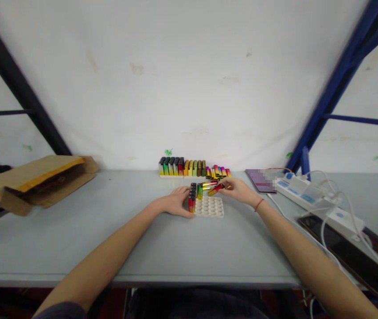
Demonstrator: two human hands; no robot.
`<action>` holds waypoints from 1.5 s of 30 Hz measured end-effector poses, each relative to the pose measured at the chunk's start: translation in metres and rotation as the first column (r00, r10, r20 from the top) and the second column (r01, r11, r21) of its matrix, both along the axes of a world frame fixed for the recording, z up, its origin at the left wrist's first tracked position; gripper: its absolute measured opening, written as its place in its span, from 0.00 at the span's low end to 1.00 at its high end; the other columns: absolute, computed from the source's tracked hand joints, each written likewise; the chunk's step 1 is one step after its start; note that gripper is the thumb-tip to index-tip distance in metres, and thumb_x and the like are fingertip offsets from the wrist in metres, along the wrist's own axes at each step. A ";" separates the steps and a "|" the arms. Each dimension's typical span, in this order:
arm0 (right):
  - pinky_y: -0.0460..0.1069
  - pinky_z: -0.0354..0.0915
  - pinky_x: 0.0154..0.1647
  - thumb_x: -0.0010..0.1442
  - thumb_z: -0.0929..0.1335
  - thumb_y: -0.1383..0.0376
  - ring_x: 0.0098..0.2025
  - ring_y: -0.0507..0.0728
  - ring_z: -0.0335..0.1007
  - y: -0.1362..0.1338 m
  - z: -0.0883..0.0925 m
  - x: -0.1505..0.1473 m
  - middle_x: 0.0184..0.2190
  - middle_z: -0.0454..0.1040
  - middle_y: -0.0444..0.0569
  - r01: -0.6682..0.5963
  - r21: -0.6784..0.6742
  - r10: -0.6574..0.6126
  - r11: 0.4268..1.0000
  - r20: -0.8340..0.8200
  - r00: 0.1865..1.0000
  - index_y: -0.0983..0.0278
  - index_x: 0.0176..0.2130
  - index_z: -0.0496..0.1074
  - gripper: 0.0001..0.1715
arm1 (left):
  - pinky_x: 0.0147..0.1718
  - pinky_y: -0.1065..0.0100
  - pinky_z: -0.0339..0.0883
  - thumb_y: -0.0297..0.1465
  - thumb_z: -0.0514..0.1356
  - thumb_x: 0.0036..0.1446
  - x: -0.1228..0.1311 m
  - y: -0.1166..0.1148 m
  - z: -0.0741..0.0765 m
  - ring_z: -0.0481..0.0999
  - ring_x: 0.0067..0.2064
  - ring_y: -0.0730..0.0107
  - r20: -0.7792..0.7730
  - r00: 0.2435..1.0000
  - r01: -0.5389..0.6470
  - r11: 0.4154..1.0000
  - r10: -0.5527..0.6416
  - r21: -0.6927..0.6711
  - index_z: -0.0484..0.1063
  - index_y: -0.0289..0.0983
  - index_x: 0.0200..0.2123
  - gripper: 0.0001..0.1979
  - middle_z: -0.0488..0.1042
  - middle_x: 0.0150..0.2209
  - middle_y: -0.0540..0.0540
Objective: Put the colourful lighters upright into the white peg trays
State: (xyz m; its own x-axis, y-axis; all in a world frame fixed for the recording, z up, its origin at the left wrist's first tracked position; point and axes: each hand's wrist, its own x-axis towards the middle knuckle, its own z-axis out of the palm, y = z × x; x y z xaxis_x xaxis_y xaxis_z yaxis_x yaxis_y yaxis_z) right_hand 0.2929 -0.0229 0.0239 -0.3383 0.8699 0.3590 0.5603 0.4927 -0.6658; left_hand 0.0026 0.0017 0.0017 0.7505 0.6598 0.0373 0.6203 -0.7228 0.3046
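Observation:
A white tray with round holes lies on the desk. Along its left side stands a column of red lighters with black tops, and a green-and-yellow lighter stands at the back of the neighbouring column. My left hand grips the tray's left side, thumb at the near corner and fingers along the lighters. Just beyond the tray's back right corner, my right hand pinches a red-and-gold lighter, which is tilted. Behind it, more shiny lighters lie on the desk, partly hidden.
Against the wall stand a block of black-topped lighters, several yellow-green lighters and a loose pile of colourful ones. A paper bag lies left. Rightward are a purple phone, a power strip, cables and a dark phone.

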 end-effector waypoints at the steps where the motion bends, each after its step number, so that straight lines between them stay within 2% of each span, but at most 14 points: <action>1: 0.49 0.64 0.35 0.53 0.69 0.62 0.32 0.54 0.69 0.001 0.000 0.000 0.34 0.76 0.49 -0.017 -0.037 0.014 0.999 -0.063 0.998 0.67 0.39 0.75 0.13 | 0.63 0.52 0.47 0.52 0.66 0.42 0.000 0.000 0.000 0.52 0.65 0.41 -0.001 1.000 0.000 1.000 0.000 0.001 0.53 0.36 0.63 0.50 0.54 0.64 0.37; 5: 0.50 0.66 0.38 0.55 0.69 0.55 0.36 0.55 0.70 0.002 -0.003 -0.001 0.37 0.76 0.50 -0.080 -0.134 0.042 0.988 -0.268 0.962 0.66 0.41 0.73 0.19 | 0.64 0.52 0.46 0.53 0.66 0.43 0.000 0.000 0.000 0.51 0.65 0.41 -0.009 1.000 -0.006 1.000 0.006 -0.006 0.52 0.35 0.64 0.51 0.53 0.65 0.35; 9: 0.49 0.67 0.35 0.58 0.66 0.49 0.34 0.54 0.71 0.000 -0.007 -0.007 0.32 0.73 0.46 -0.108 -0.187 0.008 0.976 -0.470 0.883 0.62 0.43 0.67 0.22 | 0.64 0.53 0.45 0.54 0.65 0.44 0.000 -0.001 0.001 0.50 0.66 0.42 -0.029 1.000 -0.006 1.000 0.005 -0.010 0.51 0.33 0.64 0.51 0.51 0.65 0.34; 11: 0.48 0.66 0.30 0.58 0.64 0.46 0.29 0.53 0.70 -0.002 -0.008 -0.011 0.27 0.69 0.41 -0.131 -0.202 -0.001 0.971 -0.547 0.837 0.61 0.44 0.63 0.23 | 0.64 0.53 0.44 0.53 0.65 0.44 0.000 -0.001 0.001 0.49 0.66 0.42 -0.039 0.999 -0.010 1.000 0.010 -0.011 0.50 0.32 0.64 0.52 0.51 0.66 0.34; 13: 0.45 0.61 0.21 0.58 0.63 0.44 0.21 0.50 0.63 -0.003 -0.008 -0.016 0.24 0.63 0.37 -0.146 -0.227 -0.018 0.963 -0.593 0.805 0.59 0.45 0.61 0.26 | 0.64 0.52 0.44 0.53 0.65 0.43 0.000 -0.001 0.001 0.49 0.66 0.41 -0.045 0.999 -0.017 1.000 0.017 -0.013 0.51 0.32 0.64 0.52 0.50 0.66 0.33; 15: 0.43 0.51 0.14 0.57 0.63 0.42 0.15 0.47 0.51 -0.004 -0.007 -0.018 0.23 0.58 0.35 -0.125 -0.282 -0.074 0.951 -0.601 0.796 0.59 0.43 0.60 0.27 | 0.64 0.52 0.44 0.52 0.65 0.43 0.000 -0.001 0.001 0.48 0.66 0.40 -0.043 0.999 -0.019 1.000 0.018 -0.015 0.51 0.32 0.64 0.51 0.51 0.66 0.33; 17: 0.43 0.45 0.12 0.56 0.63 0.41 0.15 0.45 0.46 -0.004 -0.006 -0.019 0.22 0.57 0.35 -0.100 -0.335 -0.128 0.937 -0.595 0.794 0.60 0.39 0.59 0.27 | 0.64 0.52 0.45 0.53 0.65 0.44 0.000 -0.001 0.001 0.49 0.66 0.40 -0.036 0.999 -0.018 1.000 0.018 -0.017 0.51 0.33 0.64 0.51 0.51 0.66 0.34; 21: 0.44 0.53 0.17 0.55 0.64 0.40 0.18 0.47 0.54 -0.002 -0.006 -0.019 0.20 0.59 0.37 -0.109 -0.291 -0.110 0.950 -0.643 0.758 0.61 0.33 0.59 0.28 | 0.64 0.51 0.45 0.53 0.65 0.44 0.000 -0.001 0.001 0.49 0.66 0.39 -0.019 1.000 -0.016 1.000 0.015 -0.013 0.52 0.32 0.64 0.51 0.51 0.65 0.33; 25: 0.45 0.61 0.23 0.52 0.67 0.40 0.21 0.49 0.61 0.000 -0.007 -0.020 0.22 0.65 0.38 -0.129 -0.227 -0.084 0.965 -0.737 0.671 0.60 0.33 0.58 0.29 | 0.64 0.51 0.45 0.54 0.64 0.45 0.001 -0.001 0.000 0.50 0.66 0.40 -0.026 1.000 -0.012 1.000 0.012 0.005 0.51 0.32 0.64 0.51 0.52 0.65 0.33; 27: 0.44 0.59 0.20 0.52 0.68 0.41 0.18 0.48 0.57 0.000 -0.007 -0.021 0.20 0.62 0.35 -0.164 -0.268 -0.114 0.949 -0.781 0.614 0.59 0.34 0.58 0.28 | 0.64 0.52 0.45 0.54 0.64 0.45 0.001 -0.001 0.000 0.51 0.66 0.41 -0.033 0.999 -0.013 1.000 0.014 0.020 0.51 0.33 0.64 0.50 0.52 0.65 0.34; 30: 0.43 0.50 0.14 0.56 0.64 0.42 0.14 0.47 0.45 0.000 -0.008 -0.023 0.15 0.53 0.33 -0.216 -0.406 -0.217 0.888 -0.785 0.580 0.60 0.31 0.58 0.25 | 0.64 0.53 0.46 0.54 0.64 0.45 0.001 -0.002 0.000 0.51 0.65 0.42 -0.040 0.999 -0.018 0.999 0.019 0.030 0.53 0.33 0.63 0.49 0.53 0.65 0.35; 33: 0.43 0.47 0.13 0.59 0.59 0.41 0.13 0.46 0.42 0.002 -0.011 -0.026 0.13 0.49 0.35 -0.173 -0.486 -0.320 0.857 -0.765 0.559 0.60 0.24 0.55 0.28 | 0.64 0.54 0.46 0.54 0.64 0.45 0.002 -0.003 0.001 0.52 0.65 0.42 -0.040 0.999 -0.022 1.000 0.023 0.022 0.54 0.32 0.63 0.49 0.54 0.64 0.34; 38: 0.45 0.60 0.18 0.56 0.62 0.38 0.15 0.49 0.56 0.001 -0.013 -0.030 0.13 0.56 0.38 -0.048 -0.440 -0.349 0.897 -0.769 0.535 0.60 0.23 0.55 0.31 | 0.64 0.53 0.46 0.54 0.64 0.46 0.002 -0.002 0.000 0.52 0.65 0.42 -0.023 1.000 -0.017 1.000 0.017 0.021 0.52 0.32 0.63 0.50 0.53 0.64 0.33; 45: 0.44 0.38 0.11 0.60 0.57 0.41 0.11 0.46 0.36 -0.005 -0.010 -0.035 0.10 0.45 0.35 -0.006 -0.580 -0.483 0.814 -0.683 0.548 0.60 0.20 0.53 0.31 | 0.64 0.53 0.46 0.54 0.64 0.45 0.002 -0.002 0.000 0.52 0.65 0.42 -0.010 1.000 -0.013 1.000 0.014 0.021 0.55 0.33 0.62 0.48 0.54 0.63 0.34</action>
